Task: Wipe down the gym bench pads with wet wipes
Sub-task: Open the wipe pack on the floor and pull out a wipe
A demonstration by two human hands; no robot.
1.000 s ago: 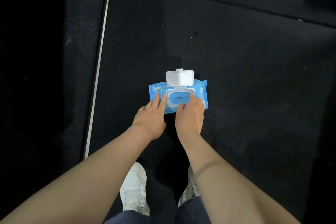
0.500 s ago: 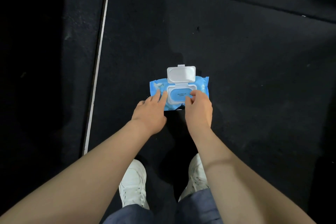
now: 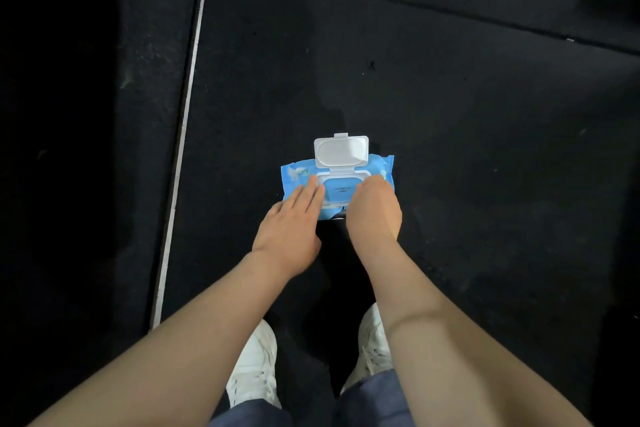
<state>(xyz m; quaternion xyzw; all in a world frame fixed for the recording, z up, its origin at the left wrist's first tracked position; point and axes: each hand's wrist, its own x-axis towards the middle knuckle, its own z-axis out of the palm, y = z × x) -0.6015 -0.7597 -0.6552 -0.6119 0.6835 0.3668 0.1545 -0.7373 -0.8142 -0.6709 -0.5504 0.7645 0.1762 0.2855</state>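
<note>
Blue wet-wipes pack [image 3: 337, 184] flat on the black rubber gym floor [image 3: 450, 149], just ahead of two white sneakers [image 3: 254, 367]. White flip lid [image 3: 341, 152] swung fully back and standing open, exposing the blue seal sticker [image 3: 339, 189] over the dispensing hole. No wipe showing yet. Bench pads nowhere in sight.

Left hand [image 3: 289, 229] laid flat, fingers straight and together, pressing the pack's left half down; likely there to pin the soft pack against the floor so it stays put during the pull.

Right hand [image 3: 375, 211] arched over the opening's right edge, fingertips curled under and hidden behind the knuckles. Probably picking at the seal's corner, but whether that grip is pinching anything cannot be told. Left grip wide and holding nothing, merely bearing down.

Judged as the very start: pack opened, first wipe not out.
</note>
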